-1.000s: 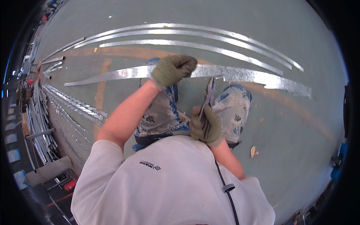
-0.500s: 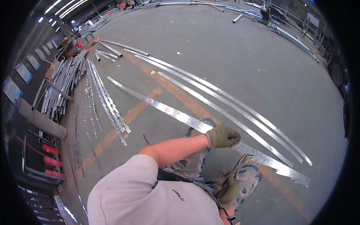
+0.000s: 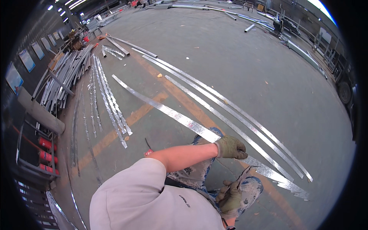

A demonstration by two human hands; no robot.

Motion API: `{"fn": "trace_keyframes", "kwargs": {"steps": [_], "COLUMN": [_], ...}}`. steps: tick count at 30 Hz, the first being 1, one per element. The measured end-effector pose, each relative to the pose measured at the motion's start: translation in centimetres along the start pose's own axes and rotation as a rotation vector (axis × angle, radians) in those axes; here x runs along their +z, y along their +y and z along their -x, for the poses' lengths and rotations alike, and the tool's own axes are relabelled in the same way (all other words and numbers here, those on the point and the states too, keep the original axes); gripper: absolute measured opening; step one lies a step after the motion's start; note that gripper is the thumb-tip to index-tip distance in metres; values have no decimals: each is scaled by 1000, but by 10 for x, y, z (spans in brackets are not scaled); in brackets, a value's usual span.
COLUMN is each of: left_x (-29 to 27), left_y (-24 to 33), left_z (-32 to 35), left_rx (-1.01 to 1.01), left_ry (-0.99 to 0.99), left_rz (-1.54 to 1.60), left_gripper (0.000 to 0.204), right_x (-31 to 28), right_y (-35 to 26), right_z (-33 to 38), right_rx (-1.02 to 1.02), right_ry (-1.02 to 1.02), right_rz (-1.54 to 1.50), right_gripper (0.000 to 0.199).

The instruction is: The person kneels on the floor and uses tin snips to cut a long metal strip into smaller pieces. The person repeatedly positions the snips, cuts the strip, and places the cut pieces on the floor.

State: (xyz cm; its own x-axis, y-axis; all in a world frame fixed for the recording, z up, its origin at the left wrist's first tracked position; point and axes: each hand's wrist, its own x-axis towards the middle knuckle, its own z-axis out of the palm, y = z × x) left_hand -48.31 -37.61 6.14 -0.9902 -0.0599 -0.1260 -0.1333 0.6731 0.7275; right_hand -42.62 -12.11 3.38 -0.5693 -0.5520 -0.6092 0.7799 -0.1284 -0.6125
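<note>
A long shiny metal strip (image 3: 184,120) lies across my knees, running from the far left to the near right. Its right end has a jagged, stepped lower edge. My left hand (image 3: 232,147), in an olive-green work glove, is closed around the strip near my knee. Lower down, my right hand (image 3: 231,197), gloved alike, is wrapped around the handles of tin snips (image 3: 244,174). The jaws of the snips point up at the strip's lower edge; whether they touch it I cannot tell.
Three more flat metal strips (image 3: 230,112) lie on the floor beyond. Twisted, notched strips (image 3: 108,92) lie to the left, near a pile of metal profiles (image 3: 69,78). Red fire extinguishers (image 3: 46,156) stand in a rack at the left edge. A wheel (image 3: 344,92) shows at far right.
The view has tilted slightly. Both hands keep their holds on the strip and the snips, and the strip's right end sits a little lower in the picture.
</note>
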Motion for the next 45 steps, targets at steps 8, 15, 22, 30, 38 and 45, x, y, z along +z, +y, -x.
{"fn": "trace_keyframes", "kwargs": {"steps": [8,15,22,30,38,45], "left_x": [-4,-8,-40,-30,-52,-32], "left_y": [2,2,6,-69,-1,40], "left_z": [2,9,34,45,41,13], "left_rx": [-36,-7,152,46,-87,4], "left_ry": [-19,-12,-40,199,40,-72], "left_rz": [83,53,-154,-424,-351,-302], "left_gripper": [52,57,76,53,44,50], "right_x": [3,-13,-12,-6,-12,-45], "right_y": [5,-1,-17,-24,-40,-62], "right_z": [-5,-7,3,5,15,31], "right_rx": [-122,-60,-87,-68,-197,-375], "right_ry": [47,-76,-130,-220,-195,-107], "right_rz": [129,77,32,25,50,-15], "right_gripper": [43,47,42,41,42,44]}}
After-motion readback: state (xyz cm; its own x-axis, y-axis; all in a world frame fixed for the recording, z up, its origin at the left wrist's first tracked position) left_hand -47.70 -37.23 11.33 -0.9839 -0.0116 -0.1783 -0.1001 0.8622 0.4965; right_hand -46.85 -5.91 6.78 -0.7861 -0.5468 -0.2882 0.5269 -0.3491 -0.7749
